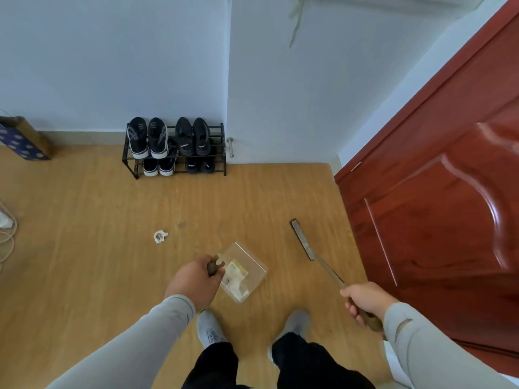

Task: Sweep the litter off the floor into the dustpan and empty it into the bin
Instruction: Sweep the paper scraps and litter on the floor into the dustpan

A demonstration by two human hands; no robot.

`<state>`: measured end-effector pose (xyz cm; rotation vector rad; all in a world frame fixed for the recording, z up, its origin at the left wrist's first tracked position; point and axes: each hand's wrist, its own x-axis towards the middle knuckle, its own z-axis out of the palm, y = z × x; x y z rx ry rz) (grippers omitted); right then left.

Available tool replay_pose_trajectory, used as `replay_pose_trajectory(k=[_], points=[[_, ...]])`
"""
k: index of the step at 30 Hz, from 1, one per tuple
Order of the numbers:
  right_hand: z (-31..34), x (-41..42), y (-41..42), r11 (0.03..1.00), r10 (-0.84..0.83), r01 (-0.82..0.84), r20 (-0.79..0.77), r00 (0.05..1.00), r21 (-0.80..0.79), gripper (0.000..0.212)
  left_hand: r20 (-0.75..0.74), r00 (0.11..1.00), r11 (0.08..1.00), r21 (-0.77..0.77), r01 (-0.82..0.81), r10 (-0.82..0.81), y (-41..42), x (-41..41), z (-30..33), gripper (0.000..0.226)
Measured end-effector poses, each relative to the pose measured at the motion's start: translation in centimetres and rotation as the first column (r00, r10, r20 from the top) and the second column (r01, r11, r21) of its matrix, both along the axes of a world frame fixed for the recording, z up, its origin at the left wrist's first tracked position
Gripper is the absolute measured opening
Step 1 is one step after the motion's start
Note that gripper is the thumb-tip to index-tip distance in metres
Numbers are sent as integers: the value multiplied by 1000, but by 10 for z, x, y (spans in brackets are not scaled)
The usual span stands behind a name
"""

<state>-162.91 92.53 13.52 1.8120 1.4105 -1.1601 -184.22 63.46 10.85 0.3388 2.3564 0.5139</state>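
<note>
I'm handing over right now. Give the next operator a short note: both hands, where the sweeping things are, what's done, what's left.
Left hand: grips the handle of the clear dustpan, held in front of the feet.
Right hand: grips the broom handle, head towards the red door.
Done: some litter already lies in the dustpan.
Left: a crumpled white scrap lies on the floor, left of the dustpan. Sweep it in, then empty into the bin, which is not in view.

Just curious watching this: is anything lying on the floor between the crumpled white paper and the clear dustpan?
No. The head view shows only bare wooden floor between the crumpled paper and dustpan.
</note>
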Motion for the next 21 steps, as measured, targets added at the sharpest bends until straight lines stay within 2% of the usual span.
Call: replay_pose_trajectory(k=[9,15,18,21], points=[[-26,-40,134,997,80,-80,0,997,9,32,-1,996,992,-90,-86,87,100,-5,-17,24],[-60,-75,233,986,153,-150,-43,987,78,16,-19,997,988,-129,-81,79,172,-5,-39,25],[-95,-96,265,966,253,-251,-15,967,63,18,2,997,988,-132,-76,77,197,-4,-60,21],[-129,-98,261,918,397,-397,-5,918,10,22,34,997,985,-161,-68,75,207,3,-78,19]])
